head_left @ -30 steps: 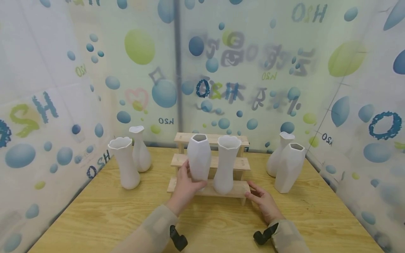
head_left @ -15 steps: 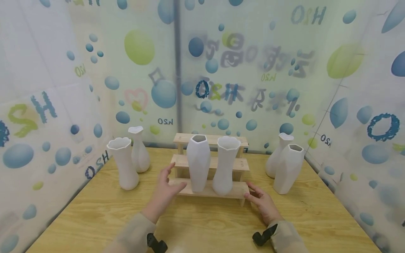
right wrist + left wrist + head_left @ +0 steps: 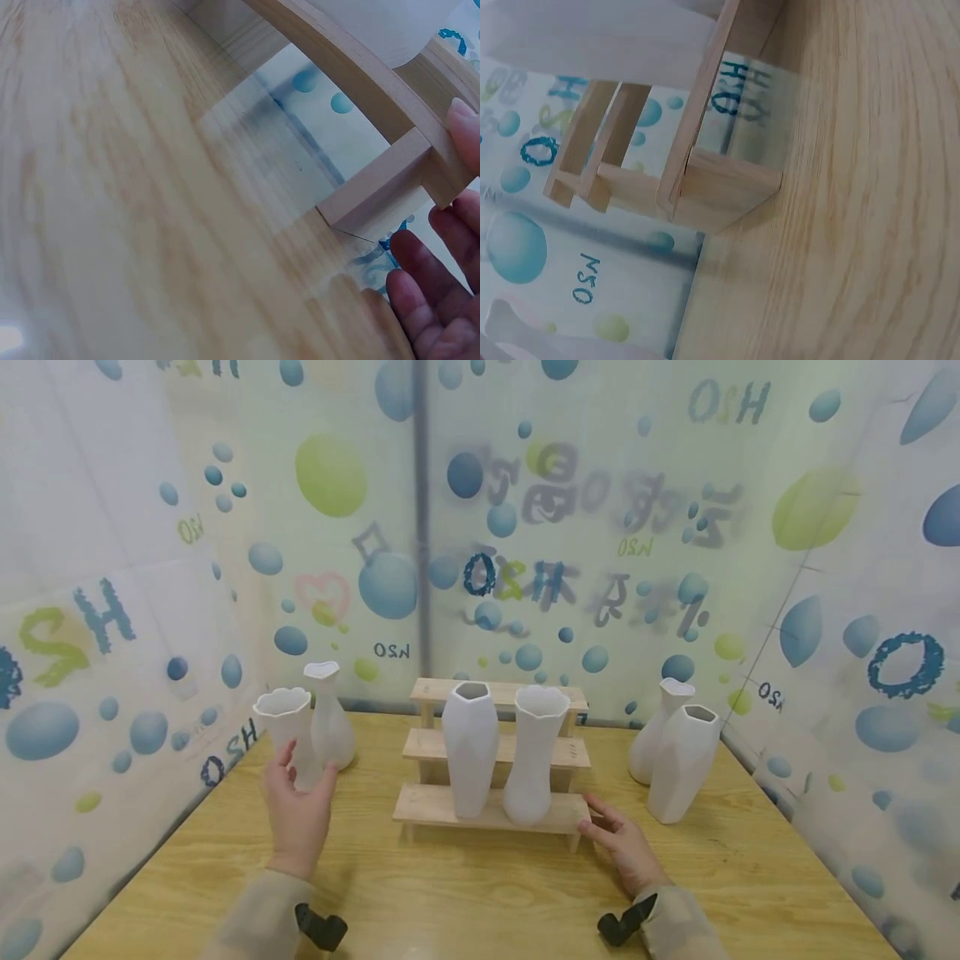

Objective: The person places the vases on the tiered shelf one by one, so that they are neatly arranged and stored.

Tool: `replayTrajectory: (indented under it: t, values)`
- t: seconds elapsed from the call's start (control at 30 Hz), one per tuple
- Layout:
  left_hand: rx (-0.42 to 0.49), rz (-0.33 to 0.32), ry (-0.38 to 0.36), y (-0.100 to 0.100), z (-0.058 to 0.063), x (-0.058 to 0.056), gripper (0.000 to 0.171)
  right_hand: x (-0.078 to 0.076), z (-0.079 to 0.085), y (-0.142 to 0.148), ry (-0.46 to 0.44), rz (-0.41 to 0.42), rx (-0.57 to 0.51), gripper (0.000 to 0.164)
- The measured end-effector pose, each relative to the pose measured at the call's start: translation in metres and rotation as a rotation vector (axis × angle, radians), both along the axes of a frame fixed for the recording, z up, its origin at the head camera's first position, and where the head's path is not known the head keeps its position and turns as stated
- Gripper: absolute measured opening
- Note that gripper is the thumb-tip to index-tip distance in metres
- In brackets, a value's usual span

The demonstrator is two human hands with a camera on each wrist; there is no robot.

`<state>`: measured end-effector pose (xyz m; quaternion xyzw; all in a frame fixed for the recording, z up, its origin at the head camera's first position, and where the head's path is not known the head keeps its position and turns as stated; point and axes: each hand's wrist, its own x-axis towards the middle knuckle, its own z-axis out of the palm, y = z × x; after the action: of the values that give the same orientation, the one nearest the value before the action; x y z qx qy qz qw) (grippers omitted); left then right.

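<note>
A three-tier wooden stand is at the middle of the table, with a white faceted vase and a white ruffled-rim vase upright on its lowest tier. My right hand pinches that tier's right end; the thumb lies on top in the right wrist view. My left hand is raised before another ruffled-rim vase at the left, fingers spread around its front and hiding its lower part. Contact there cannot be made out. Behind it stands a narrow-necked vase.
At the right, a second faceted vase stands close in front of a narrow-necked vase. Printed curtains enclose the wooden table at the back and both sides.
My left hand has released the faceted vase on the lowest tier and moved left to the ruffled-rim vase. My right hand has stayed at the stand's end.
</note>
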<state>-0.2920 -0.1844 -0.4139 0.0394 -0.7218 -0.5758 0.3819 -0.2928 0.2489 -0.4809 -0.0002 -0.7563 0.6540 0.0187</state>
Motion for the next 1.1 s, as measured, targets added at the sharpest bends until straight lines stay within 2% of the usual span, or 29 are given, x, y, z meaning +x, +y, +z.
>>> replayTrajectory:
  t: [0.1, 0.17, 0.23, 0.37, 0.5, 0.63, 0.77, 0.93, 1.1]
  values:
    - [0.022, 0.135, 0.051, -0.009, -0.003, -0.004, 0.067, 0.0, -0.001, 0.0, 0.0, 0.003, -0.003, 0.06]
    - [0.059, 0.185, 0.02, -0.014, -0.004, -0.007, 0.074, 0.0, -0.001, 0.0, -0.001, 0.005, -0.004, 0.06]
    - [0.108, 0.198, -0.043, -0.018, -0.004, -0.009, 0.082, 0.0, -0.001, 0.001, -0.003, 0.004, 0.002, 0.061]
    - [0.196, 0.15, -0.209, -0.025, -0.005, -0.016, 0.095, 0.0, -0.002, 0.0, -0.003, -0.007, 0.01, 0.06]
    - [0.19, 0.074, -0.32, -0.033, -0.01, -0.025, 0.096, 0.0, -0.001, 0.0, -0.002, -0.013, 0.008, 0.06]
    - [0.145, -0.001, -0.358, -0.039, -0.015, -0.033, 0.091, 0.001, -0.001, -0.001, -0.002, -0.01, 0.01, 0.061]
    - [0.095, -0.024, -0.374, -0.045, -0.02, -0.039, 0.084, 0.001, -0.002, -0.001, 0.001, -0.009, 0.006, 0.061]
    - [0.024, -0.039, -0.429, -0.055, -0.025, -0.04, 0.078, 0.0, -0.002, -0.001, 0.01, -0.007, -0.003, 0.06]
    - [0.017, -0.08, -0.475, -0.06, -0.031, -0.039, 0.078, -0.001, -0.003, 0.0, 0.015, -0.007, -0.002, 0.06]
